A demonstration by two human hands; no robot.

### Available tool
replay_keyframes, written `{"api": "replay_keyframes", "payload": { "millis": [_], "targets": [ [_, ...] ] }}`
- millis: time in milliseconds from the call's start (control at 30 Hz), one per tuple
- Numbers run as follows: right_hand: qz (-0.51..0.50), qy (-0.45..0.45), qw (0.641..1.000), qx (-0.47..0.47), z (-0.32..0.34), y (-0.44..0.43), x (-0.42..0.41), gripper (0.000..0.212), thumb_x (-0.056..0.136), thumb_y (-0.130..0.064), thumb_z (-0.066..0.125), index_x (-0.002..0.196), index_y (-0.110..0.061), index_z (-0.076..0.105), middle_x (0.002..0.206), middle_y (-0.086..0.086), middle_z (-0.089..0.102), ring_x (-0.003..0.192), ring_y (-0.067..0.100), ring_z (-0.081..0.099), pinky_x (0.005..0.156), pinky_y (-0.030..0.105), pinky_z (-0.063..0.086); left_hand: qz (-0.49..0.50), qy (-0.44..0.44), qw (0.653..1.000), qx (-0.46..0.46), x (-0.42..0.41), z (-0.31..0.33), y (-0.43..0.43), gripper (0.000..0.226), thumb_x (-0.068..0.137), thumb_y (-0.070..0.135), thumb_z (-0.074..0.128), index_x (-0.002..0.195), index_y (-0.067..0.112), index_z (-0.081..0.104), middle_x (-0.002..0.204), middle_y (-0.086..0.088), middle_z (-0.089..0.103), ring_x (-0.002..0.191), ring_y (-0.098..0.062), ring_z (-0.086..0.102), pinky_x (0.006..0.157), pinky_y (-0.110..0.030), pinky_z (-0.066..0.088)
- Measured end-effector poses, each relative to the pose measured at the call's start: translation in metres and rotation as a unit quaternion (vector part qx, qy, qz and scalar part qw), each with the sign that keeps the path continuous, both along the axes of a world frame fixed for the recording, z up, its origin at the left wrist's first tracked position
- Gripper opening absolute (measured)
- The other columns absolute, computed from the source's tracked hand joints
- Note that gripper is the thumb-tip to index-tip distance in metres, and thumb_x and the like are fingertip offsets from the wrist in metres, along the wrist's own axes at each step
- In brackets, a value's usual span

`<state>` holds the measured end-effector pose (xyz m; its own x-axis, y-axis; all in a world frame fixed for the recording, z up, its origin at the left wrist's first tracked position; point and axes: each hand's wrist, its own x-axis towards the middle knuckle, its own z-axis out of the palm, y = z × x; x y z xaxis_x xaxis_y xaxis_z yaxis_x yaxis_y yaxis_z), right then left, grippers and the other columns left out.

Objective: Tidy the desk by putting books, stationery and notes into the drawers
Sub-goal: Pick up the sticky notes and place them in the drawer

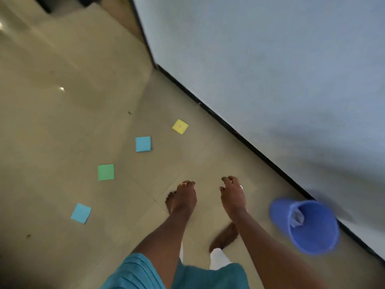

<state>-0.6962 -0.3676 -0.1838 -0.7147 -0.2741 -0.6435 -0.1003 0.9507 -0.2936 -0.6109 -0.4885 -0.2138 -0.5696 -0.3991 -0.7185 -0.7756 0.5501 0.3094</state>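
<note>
Downward: empty hands hanging over notes strewn left of the bin

Down on the pale tiled floor (62, 122), a blue bin (279, 211) is standing just beside the black skirting (229, 126) of a light wall (270, 59), and some crumpled paper (296, 216) is lying inside it. Four square notes are lying flat on the floor well to the left of the bin, apart from one another, in a loose line. The yellow note (180, 126) is lying up-frame and left of the bin, the closest of the four to the skirting. The upper blue note (143, 144) is lying farther left of the bin, the green note (106, 172) farther left again, and the lower blue note (81, 213) is lying farthest left, roughly level with the bin.

The person's left hand (184, 198) and right hand (232, 198) are hanging out in front, between the notes and the bin, the right one nearer the bin. Both hands are turned palm down with fingers loosely curled and are holding nothing; neither is touching a note. Bare feet are showing under the hands, left of the bin, and a teal garment (133, 272) is showing at the bottom edge.
</note>
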Motion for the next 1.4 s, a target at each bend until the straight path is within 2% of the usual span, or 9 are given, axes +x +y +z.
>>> {"api": "replay_keyframes", "payload": {
  "millis": [167,333,533,800,900,1000,1133,1267,1400],
  "targets": [
    [0.078,-0.005,0.997,0.004,-0.067,-0.097,-0.023,0.038,0.097,-0.015,0.047,0.135,-0.015,0.049,0.141,0.005,0.041,0.126,0.026,0.045,0.099,0.033,0.043,0.145,-0.024,0.989,-0.01,0.022,-0.055,-0.109,0.043,0.097,0.006,0.037,0.138,0.014,0.047,0.144,-0.005,0.045,0.133,-0.021,0.04,0.109,-0.028,0.031],
    [0.179,0.003,0.984,0.021,-0.18,-0.169,-0.057,0.041,0.097,-0.019,0.047,0.138,-0.016,0.044,0.145,0.005,0.037,0.13,0.027,0.041,0.1,0.037,0.043,0.231,-0.027,0.972,-0.032,0.029,-0.176,-0.198,0.04,0.098,0.012,0.041,0.137,0.008,0.048,0.141,-0.015,0.047,0.131,-0.029,0.043,0.11,-0.033,0.033],
    [0.188,0.021,0.981,0.044,-0.332,-0.232,-0.113,0.046,0.095,-0.025,0.052,0.135,-0.006,0.041,0.139,0.013,0.041,0.128,0.033,0.041,0.099,0.041,0.041,0.284,-0.032,0.957,-0.044,0.008,-0.328,-0.272,0.049,0.098,0.02,0.046,0.141,-0.004,0.039,0.14,-0.024,0.044,0.134,-0.032,0.038,0.111,-0.032,0.025],
    [0.147,0.065,0.984,0.073,-0.446,-0.291,-0.184,0.072,0.088,-0.028,0.064,0.142,0.0,0.027,0.153,0.019,0.013,0.14,0.037,0.02,0.108,0.041,0.031,0.362,-0.022,0.923,-0.13,-0.029,-0.426,-0.313,0.097,0.081,0.048,0.067,0.145,-0.008,0.02,0.151,-0.023,0.025,0.144,-0.032,0.018,0.117,-0.04,0.013],
    [0.12,0.057,0.988,0.082,-0.463,-0.303,-0.189,0.086,0.083,-0.027,0.07,0.146,-0.001,0.017,0.148,0.021,0.024,0.137,0.038,0.025,0.107,0.042,0.032,0.398,-0.048,0.908,-0.123,-0.033,-0.443,-0.323,0.11,0.072,0.05,0.074,0.147,-0.005,0.015,0.151,-0.023,0.021,0.141,-0.036,0.022,0.115,-0.041,0.017],
    [0.08,0.067,0.992,0.068,-0.471,-0.306,-0.185,0.082,0.078,-0.023,0.076,0.139,0.001,0.027,0.136,0.02,0.037,0.127,0.038,0.039,0.101,0.041,0.038,0.415,-0.066,0.901,-0.109,-0.035,-0.45,-0.326,0.104,0.066,0.044,0.081,0.141,0.001,0.024,0.144,-0.024,0.03,0.134,-0.038,0.031,0.109,-0.043,0.026],
    [-0.034,0.015,0.994,0.098,-0.474,-0.297,-0.183,0.075,0.075,-0.033,0.077,0.131,-0.005,0.037,0.135,0.016,0.037,0.129,0.035,0.037,0.099,0.041,0.039,0.499,-0.049,0.863,-0.06,-0.033,-0.455,-0.323,0.094,0.066,0.042,0.083,0.136,0.006,0.031,0.136,-0.02,0.043,0.128,-0.038,0.039,0.105,-0.044,0.032],
    [-0.094,-0.013,0.995,0.01,-0.465,-0.275,-0.168,0.05,0.091,-0.022,0.06,0.132,-0.001,0.04,0.134,0.021,0.04,0.124,0.037,0.044,0.1,0.037,0.037,0.523,-0.005,0.851,-0.036,-0.029,-0.447,-0.305,0.058,0.091,0.034,0.059,0.134,0.0,0.039,0.134,-0.025,0.046,0.123,-0.039,0.046,0.105,-0.044,0.038],
    [-0.269,-0.048,0.955,-0.116,-0.433,-0.235,-0.14,0.02,0.089,-0.006,0.057,0.107,0.0,0.053,0.113,0.022,0.059,0.105,0.036,0.058,0.092,0.046,0.049,0.629,0.101,0.769,0.058,-0.035,-0.405,-0.267,0.033,0.099,0.016,0.046,0.127,0.0,0.042,0.13,-0.019,0.049,0.103,-0.024,0.05,0.094,-0.047,0.049]
  ]
}}
